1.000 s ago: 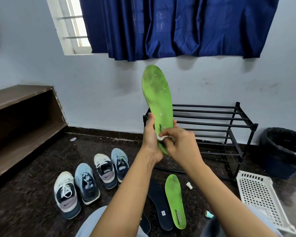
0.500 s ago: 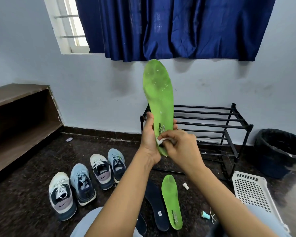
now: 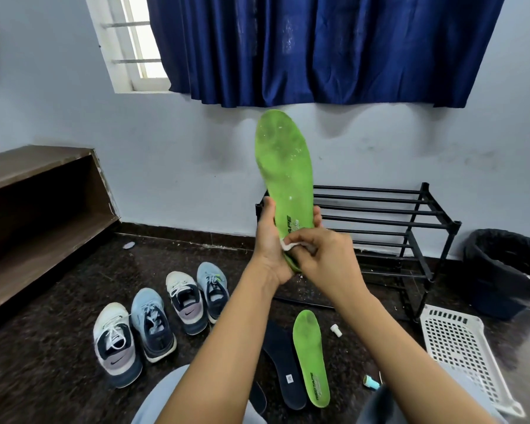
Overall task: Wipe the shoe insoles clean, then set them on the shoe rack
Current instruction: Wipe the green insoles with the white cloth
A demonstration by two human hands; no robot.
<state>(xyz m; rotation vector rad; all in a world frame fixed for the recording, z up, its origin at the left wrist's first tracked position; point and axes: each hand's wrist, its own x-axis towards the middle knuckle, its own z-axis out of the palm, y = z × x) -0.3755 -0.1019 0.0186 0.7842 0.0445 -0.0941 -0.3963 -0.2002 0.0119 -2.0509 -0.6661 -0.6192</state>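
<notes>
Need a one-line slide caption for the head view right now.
Left hand holds a green insole upright; right hand pinches a white wipe against its heel, before the black shoe rack.

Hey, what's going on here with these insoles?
A person is wiping insoles. The left hand holds a green insole upright by its heel end, while the right hand presses a small white wipe there. A second green insole and a dark insole lie on the floor, before the rack.

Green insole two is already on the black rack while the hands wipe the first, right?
No. The head view shows the second green insole on the floor, not the black shoe rack. The left hand and right hand do wipe the first green insole.
</notes>
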